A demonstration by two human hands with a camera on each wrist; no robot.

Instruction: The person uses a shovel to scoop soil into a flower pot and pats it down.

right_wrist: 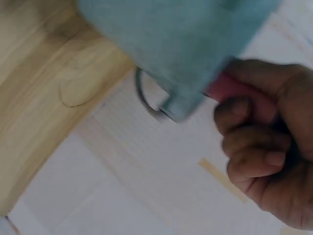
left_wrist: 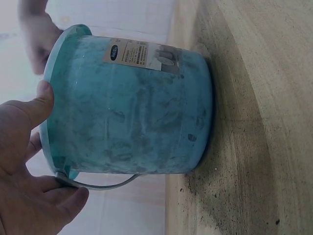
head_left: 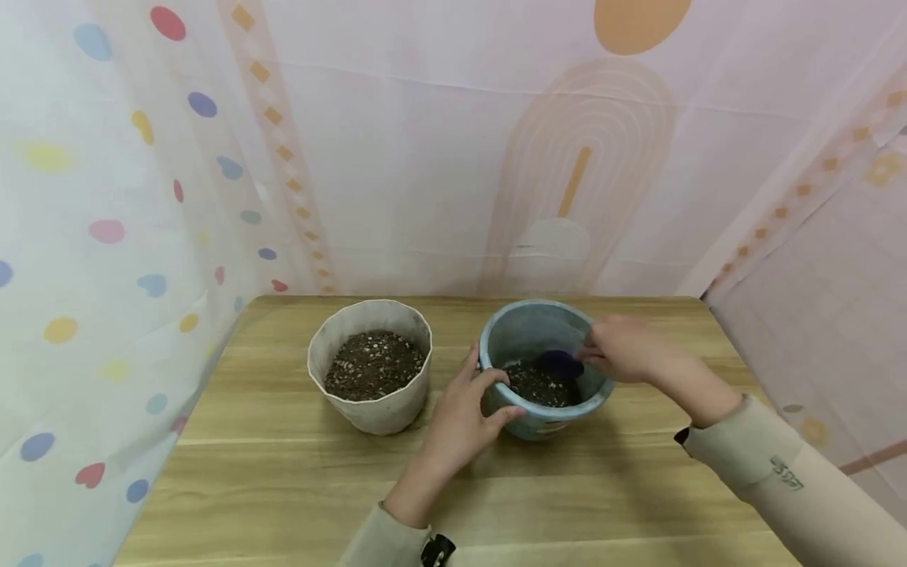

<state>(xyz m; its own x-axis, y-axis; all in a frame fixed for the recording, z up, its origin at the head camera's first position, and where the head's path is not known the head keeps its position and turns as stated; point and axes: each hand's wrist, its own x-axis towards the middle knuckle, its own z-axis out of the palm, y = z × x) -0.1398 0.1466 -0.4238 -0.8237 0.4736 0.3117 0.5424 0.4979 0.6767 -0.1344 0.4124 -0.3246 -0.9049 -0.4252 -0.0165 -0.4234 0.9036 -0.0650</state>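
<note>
A blue bucket (head_left: 542, 429) stands on the table, dirty on its outer wall and with dark soil (head_left: 542, 387) low inside. My left hand (head_left: 460, 421) grips the near left of its rim; in the left wrist view the bucket's thin wire handle (left_wrist: 110, 187) passes by the fingers. My right hand (head_left: 623, 346), at the right side of the rim, holds a small trowel by its pink handle (right_wrist: 244, 95). The trowel's dark purple blade (head_left: 561, 364) is down inside the bucket at the soil, its tip hidden.
Left of the bucket stands a whitish pot (head_left: 386, 413) with a wavy rim, holding brown soil (head_left: 375, 364). Both rest on a wooden table (head_left: 269, 472) with patterned curtains (head_left: 397, 157) behind and at the sides. Bits of soil (left_wrist: 215, 205) lie near the bucket's base.
</note>
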